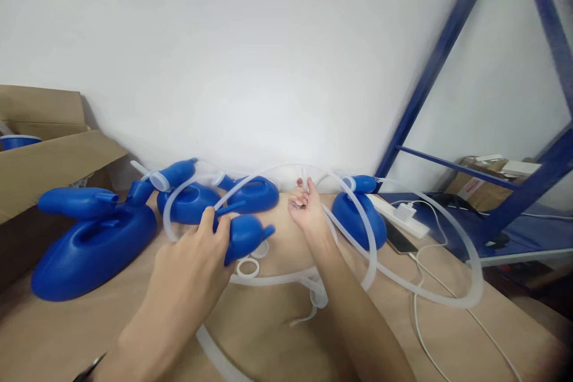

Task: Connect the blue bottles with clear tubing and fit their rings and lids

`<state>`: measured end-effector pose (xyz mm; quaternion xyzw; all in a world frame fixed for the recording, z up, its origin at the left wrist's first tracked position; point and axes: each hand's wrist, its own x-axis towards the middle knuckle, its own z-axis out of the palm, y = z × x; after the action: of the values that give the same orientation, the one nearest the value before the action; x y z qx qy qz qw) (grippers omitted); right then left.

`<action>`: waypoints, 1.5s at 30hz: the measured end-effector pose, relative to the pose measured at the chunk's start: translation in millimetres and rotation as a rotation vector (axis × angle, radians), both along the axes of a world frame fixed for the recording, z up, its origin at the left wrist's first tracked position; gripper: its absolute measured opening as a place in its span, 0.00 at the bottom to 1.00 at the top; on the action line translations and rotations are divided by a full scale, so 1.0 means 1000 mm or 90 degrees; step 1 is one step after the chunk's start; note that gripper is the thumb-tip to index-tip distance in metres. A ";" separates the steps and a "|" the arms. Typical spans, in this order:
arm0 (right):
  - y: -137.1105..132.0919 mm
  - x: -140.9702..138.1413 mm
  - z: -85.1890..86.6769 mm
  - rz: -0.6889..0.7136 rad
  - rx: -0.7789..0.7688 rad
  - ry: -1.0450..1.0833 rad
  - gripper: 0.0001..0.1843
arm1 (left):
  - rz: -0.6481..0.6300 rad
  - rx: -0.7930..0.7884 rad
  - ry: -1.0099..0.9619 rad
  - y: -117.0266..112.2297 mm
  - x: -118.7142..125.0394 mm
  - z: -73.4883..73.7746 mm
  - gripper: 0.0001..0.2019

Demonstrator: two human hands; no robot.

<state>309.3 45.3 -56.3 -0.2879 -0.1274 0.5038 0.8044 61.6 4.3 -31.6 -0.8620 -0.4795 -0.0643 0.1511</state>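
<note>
My left hand (190, 259) is closed around a blue plastic funnel-like piece (245, 239), its narrow spout pointing right. A clear hose passes just behind those fingers. To the right, my right hand (307, 206) is raised with curled fingers, pinching a short end of whitish translucent tube (304, 174). Below the blue piece lie a white ring (248, 268) and a partly hidden round white part. Loops of translucent hose (474, 286) run across the table and around both forearms. A clear fitting (319, 295) lies beside my right forearm.
Several blue plastic bottles, including a large one (89, 256) at left and another (376, 227) at right, stand on the wooden table (58, 334). An open cardboard box (54, 161) is at left. A power strip (403, 219), phone (400, 236), cables and blue metal rack (430, 59) are at right.
</note>
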 end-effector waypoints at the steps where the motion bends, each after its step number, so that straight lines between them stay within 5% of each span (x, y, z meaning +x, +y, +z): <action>1: 0.000 -0.002 0.000 0.041 -0.009 -0.022 0.19 | -0.001 -0.030 -0.014 0.009 0.004 0.002 0.24; 6: 0.007 -0.017 -0.012 0.197 -0.079 -0.175 0.14 | -0.058 -0.139 -0.031 0.060 0.007 0.002 0.29; 14: 0.005 -0.006 -0.037 0.232 -0.199 -0.551 0.10 | -0.107 -0.010 -0.329 0.107 -0.047 0.018 0.35; 21: -0.002 -0.010 -0.028 0.264 -0.193 -0.758 0.10 | -0.026 -0.170 -0.413 0.115 -0.044 0.021 0.44; 29: -0.018 0.016 -0.017 0.198 -0.167 -0.870 0.18 | -0.074 -0.202 -0.379 0.102 -0.040 0.031 0.33; 36: -0.049 0.059 0.000 0.314 -0.245 -1.027 0.40 | -0.060 -0.134 -0.399 0.103 -0.049 0.035 0.35; 45: -0.065 0.081 0.008 0.322 -0.351 -1.041 0.46 | 0.212 0.107 -0.663 0.085 -0.085 0.065 0.32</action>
<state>390.3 -19.2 -48.0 -0.7030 -0.5940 0.3163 0.2302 -23.8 89.6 33.1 -0.6137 -0.6142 -0.4952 -0.0293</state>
